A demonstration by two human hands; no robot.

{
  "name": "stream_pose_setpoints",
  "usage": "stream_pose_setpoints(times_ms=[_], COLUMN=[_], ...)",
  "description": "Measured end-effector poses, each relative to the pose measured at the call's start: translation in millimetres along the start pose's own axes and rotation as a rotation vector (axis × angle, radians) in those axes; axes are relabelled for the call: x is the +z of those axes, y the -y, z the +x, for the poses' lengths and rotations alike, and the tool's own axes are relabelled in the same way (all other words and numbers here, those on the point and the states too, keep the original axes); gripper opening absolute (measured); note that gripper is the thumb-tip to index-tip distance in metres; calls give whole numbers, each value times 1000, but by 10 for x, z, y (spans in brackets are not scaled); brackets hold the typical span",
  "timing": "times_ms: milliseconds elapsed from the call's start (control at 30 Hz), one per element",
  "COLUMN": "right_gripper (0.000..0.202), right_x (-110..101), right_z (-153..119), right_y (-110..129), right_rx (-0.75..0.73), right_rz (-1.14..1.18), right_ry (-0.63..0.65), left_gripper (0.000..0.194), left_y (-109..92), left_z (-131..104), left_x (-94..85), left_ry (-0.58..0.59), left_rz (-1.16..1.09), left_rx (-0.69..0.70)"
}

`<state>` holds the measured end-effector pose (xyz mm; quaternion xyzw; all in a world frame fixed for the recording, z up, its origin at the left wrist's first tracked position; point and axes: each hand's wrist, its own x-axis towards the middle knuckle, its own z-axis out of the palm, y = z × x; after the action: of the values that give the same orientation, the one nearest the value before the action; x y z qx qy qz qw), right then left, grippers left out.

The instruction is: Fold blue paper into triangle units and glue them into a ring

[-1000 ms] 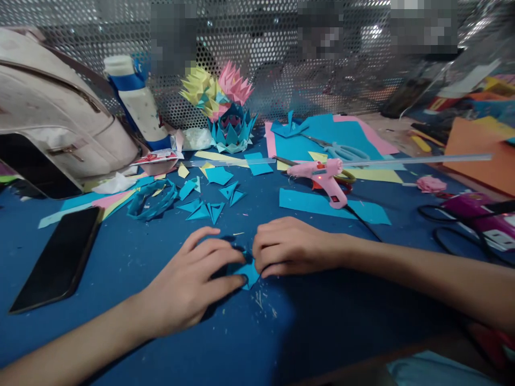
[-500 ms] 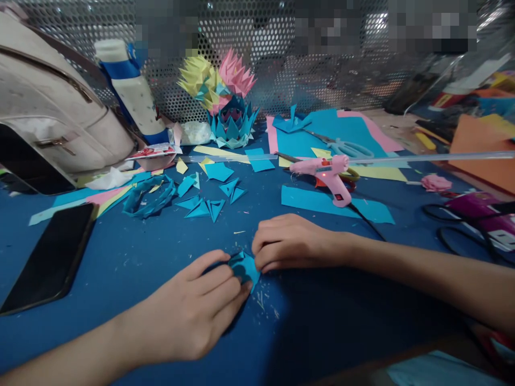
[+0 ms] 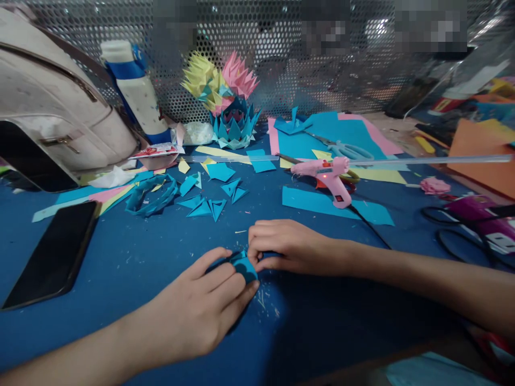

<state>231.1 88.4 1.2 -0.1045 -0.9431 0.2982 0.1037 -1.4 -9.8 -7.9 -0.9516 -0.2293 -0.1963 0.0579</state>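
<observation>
A small piece of folded blue paper (image 3: 243, 266) lies low over the blue table, between my two hands. My left hand (image 3: 215, 300) is closed on its left and near side, with the thumb at the lower edge. From the right, my right hand (image 3: 277, 244) pinches the paper's right edge with bent fingers. Parts of the paper are hidden under the fingers. Beyond the hands lie several folded blue paper points (image 3: 205, 207). A pink glue gun (image 3: 328, 174) with a lit red light rests farther right, by a blue paper strip (image 3: 300, 201).
Paper flowers (image 3: 235, 123) stand against the perforated metal panel. Light blue scissors (image 3: 348, 149) lie on coloured sheets. At left are a phone (image 3: 54, 252), a backpack (image 3: 76, 118) and a bottle (image 3: 139, 96). The glue gun's cord (image 3: 370, 228) runs toward my right forearm.
My right hand has shifted slightly left and its fingers have curled in at the paper's edge. The paper's near right corner now appears folded in. My left hand stays on it.
</observation>
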Motion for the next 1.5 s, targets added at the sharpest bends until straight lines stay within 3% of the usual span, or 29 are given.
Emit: stream_pose_setpoints(times_ms=[367,800,1067,1200,1400,1500], right_gripper=[13,10,23,22,22,28], right_x=[-14,26,20,-93,-156,-107], right_z=[14,-18,-96,-115,-93,-84], right_y=[142,144,110,63,-50,-56], right_rx=[81,103,-108,-239,-308,-304], right_rz=[-119,-194,-404,-462,-404,-399], right_ry=[35,15,-79,-1,17,-4], left_gripper=[30,29,30,31,39,29], left_y=[-28,-17,-17,-25,61,101], left_z=[4,25,46,41,31,44], left_x=[7,-6,-11,-9,-96,-145], left_ry=[3,10,5,10,38,-11], left_rz=[30,39,18,4,-106,-236], left_rx=[-24,-37,-41,-35,-39,-119])
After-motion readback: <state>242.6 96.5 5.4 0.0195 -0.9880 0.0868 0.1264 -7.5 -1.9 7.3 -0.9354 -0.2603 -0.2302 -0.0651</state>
